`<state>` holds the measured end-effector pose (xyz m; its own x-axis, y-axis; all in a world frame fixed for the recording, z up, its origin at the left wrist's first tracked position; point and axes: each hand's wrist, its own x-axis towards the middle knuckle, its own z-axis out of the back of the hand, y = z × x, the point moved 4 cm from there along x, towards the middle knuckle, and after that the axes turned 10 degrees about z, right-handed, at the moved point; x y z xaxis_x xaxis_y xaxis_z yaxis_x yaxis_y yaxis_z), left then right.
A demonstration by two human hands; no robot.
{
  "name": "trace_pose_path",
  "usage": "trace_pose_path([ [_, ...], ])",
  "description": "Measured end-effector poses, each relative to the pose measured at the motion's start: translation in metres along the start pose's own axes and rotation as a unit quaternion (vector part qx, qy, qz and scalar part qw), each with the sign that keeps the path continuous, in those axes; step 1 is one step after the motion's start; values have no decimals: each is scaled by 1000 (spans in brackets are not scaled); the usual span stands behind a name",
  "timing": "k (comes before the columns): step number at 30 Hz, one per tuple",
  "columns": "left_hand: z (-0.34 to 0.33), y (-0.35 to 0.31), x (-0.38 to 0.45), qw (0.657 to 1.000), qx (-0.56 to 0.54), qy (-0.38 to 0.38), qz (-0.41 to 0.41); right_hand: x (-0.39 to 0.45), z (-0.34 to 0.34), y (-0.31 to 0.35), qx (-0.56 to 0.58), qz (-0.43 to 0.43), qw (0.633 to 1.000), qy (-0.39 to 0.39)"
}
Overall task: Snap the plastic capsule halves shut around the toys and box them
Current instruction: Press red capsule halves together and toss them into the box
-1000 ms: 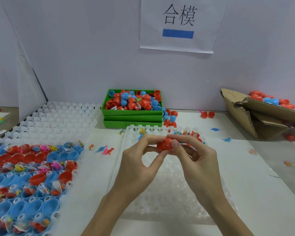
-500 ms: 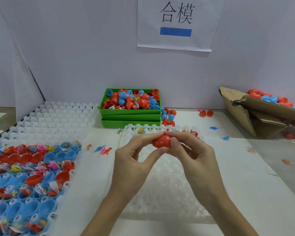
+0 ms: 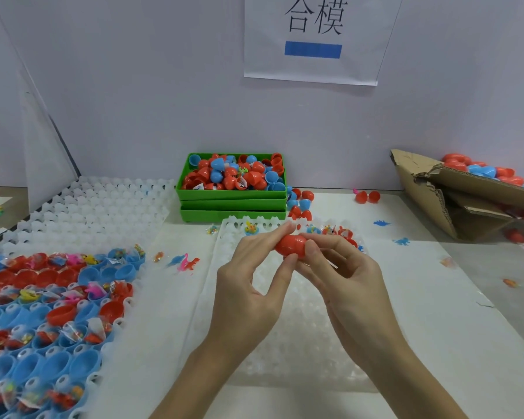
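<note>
In the middle of the frame, both hands hold 1 red egg-shaped plastic capsule [image 3: 291, 245] above a white moulded plastic tray [image 3: 285, 337] lying on the white desk [image 3: 430, 313]. The left hand [image 3: 248, 285] has its grip closed on the capsule's left end, forefinger over the top and thumb beneath. The right hand [image 3: 345, 276] pinches the capsule's right end, thumb in front and fingers curled behind. The 2 halves of the capsule sit together, with a seam showing round its middle; whether they are fully snapped I cannot tell.

In the lower left of the frame a second white tray [image 3: 82, 213] carries rows of open blue and red capsule halves [image 3: 58, 297], many holding small bagged toys [image 3: 73, 331]. At the centre back stands a stack of green plastic boxes [image 3: 233, 204], the top one heaped with red and blue capsule pieces. At the right edge a torn brown cardboard box [image 3: 454, 207] lies tilted, with closed capsules in it. Loose small plastic toy figures [image 3: 188, 263] lie on the desk between the 2 trays. On the wall at the top of the frame hangs a white paper sign [image 3: 315, 40].
</note>
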<state>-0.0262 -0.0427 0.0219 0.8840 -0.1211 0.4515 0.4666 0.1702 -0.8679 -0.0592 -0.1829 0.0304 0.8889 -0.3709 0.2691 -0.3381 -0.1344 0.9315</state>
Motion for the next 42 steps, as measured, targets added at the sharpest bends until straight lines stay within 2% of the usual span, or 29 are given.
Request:
trace_pose_path([
  [6, 1, -3, 0, 999, 36, 3, -1, 0, 1, -3, -19, -10, 1000, 4],
  [10, 2, -2, 2, 998, 54, -7, -12, 2, 0, 0, 24, -39, 999, 26],
  [14, -3, -2, 3, 997, 75, 14, -26, 2, -1, 3, 47, -42, 997, 39],
  [19, -11, -3, 1, 996, 58, 60, -28, 0, -4, 0, 56, -42, 997, 25],
  [25, -8, 1, 3, 996, 68, 49, -23, -1, -7, -5, 108, -67, 992, 24],
  [31, -7, 4, 5, 997, 27, 76, -12, -2, -12, -9, 228, -150, 957, 103],
  [34, -6, 0, 4, 996, 11, 80, -22, -4, -15, -7, 270, -151, 936, 166],
  [38, -1, -10, 4, 996, -1, 61, -66, -3, -17, -7, 310, -152, 919, 189],
  [42, 1, -16, 0, 994, -92, 59, -31, -7, -25, -10, 355, -173, 892, 218],
])
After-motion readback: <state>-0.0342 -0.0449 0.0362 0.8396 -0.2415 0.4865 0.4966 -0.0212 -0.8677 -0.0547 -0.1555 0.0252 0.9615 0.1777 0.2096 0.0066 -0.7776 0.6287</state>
